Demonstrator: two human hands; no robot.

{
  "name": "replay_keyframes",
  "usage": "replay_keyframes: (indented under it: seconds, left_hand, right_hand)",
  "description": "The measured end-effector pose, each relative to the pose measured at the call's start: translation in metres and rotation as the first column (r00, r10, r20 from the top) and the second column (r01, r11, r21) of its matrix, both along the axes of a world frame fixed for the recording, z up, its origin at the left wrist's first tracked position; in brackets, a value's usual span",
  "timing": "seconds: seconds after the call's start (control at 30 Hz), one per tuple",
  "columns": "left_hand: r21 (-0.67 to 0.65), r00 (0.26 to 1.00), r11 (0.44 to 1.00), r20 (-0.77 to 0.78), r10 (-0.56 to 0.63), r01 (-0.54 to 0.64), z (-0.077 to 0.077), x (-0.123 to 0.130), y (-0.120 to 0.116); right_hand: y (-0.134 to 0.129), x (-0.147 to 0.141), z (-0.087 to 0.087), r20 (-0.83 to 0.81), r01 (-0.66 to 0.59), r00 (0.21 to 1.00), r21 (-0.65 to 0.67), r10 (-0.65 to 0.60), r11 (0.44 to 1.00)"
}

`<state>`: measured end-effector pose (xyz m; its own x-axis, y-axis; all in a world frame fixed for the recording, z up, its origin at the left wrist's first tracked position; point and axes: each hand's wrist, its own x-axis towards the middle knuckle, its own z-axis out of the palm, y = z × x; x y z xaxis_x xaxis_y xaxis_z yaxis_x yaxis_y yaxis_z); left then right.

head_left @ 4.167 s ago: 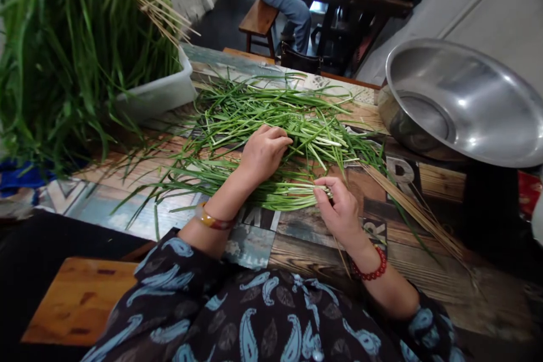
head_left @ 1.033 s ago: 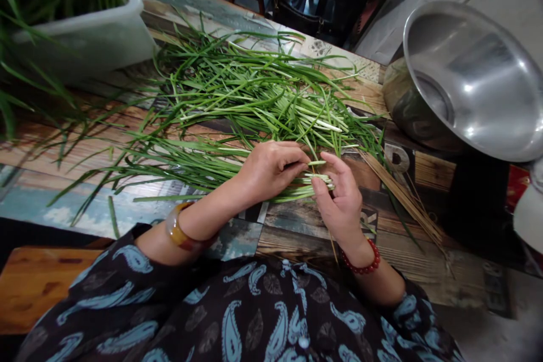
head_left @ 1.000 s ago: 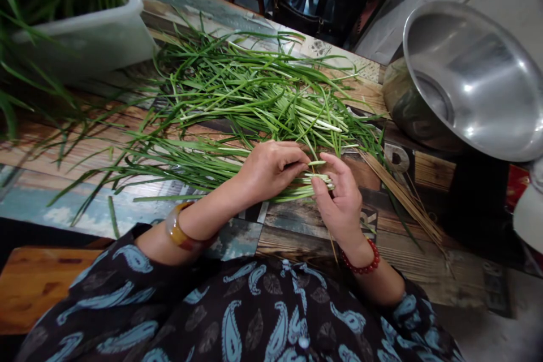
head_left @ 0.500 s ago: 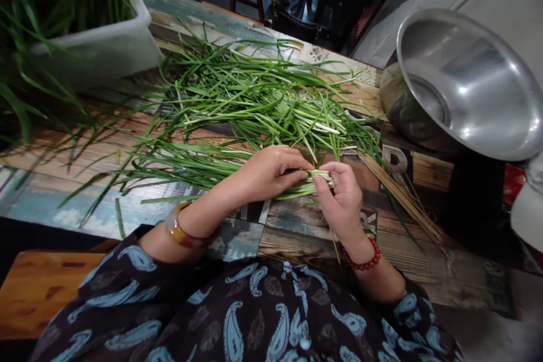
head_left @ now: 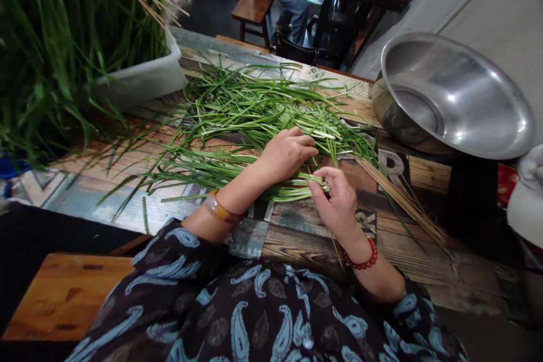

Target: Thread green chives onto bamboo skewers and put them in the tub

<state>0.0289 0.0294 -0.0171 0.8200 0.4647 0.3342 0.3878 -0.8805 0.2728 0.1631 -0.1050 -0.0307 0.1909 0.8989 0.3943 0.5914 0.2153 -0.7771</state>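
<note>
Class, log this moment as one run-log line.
left hand: at loose green stalks, grip unclear; right hand: pinching pale stalk ends; steel basin: right; white tub: left, heaped with greens

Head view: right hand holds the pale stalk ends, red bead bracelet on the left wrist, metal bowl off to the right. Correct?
Not quite: the red bead bracelet is on the right wrist; the left wrist wears a bangle, as the head view shows. The rest holds: right hand at the pale stalk ends, metal bowl off to the right.
</note>
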Motion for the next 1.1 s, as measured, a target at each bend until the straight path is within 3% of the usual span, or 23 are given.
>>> replay_keyframes:
  seconds: [0.13, 0.33, 0.47, 0.63, 0.8, 1.1]
  left_hand:
    - [0.036, 0.999, 0.998, -0.007, 0.053, -0.052, 0.000, 0.004, 0.006]
    - [-0.195, 0.917, 0.981, 0.389, 0.090, -0.013, 0.018, -0.013, 0.001]
    - [-0.344, 0.931, 0.937, 0.317, 0.180, -0.064, 0.024, -0.018, -0.012]
    - [-0.504, 0.920, 0.864, 0.344, 0.190, 0.010, 0.019, -0.012, -0.020]
    - [-0.503, 0.907, 0.864, 0.378, 0.185, 0.034, 0.017, -0.009, -0.023]
    - [-0.485, 0.901, 0.874, 0.394, 0.181, 0.037, 0.019, -0.010, -0.026]
  right_hand:
    - [0.003, 0.003, -0.002, 0.012, 0.018, 1.000, 0.000, -0.018, 1.000]
    - [0.002, 0.006, 0.003, -0.004, 0.015, 1.000, 0.012, -0.015, 1.000]
    - [0.000, 0.007, 0.011, 0.051, 0.015, 0.999, 0.009, -0.016, 1.000]
    - [0.001, 0.009, 0.016, 0.055, 0.047, 0.998, -0.077, -0.043, 0.996]
    - [-0.002, 0.011, 0.010, 0.020, 0.046, 0.999, -0.186, -0.043, 0.981]
    - [-0.002, 0.010, 0.010, -0.006, 0.026, 1.000, -0.141, -0.028, 0.990]
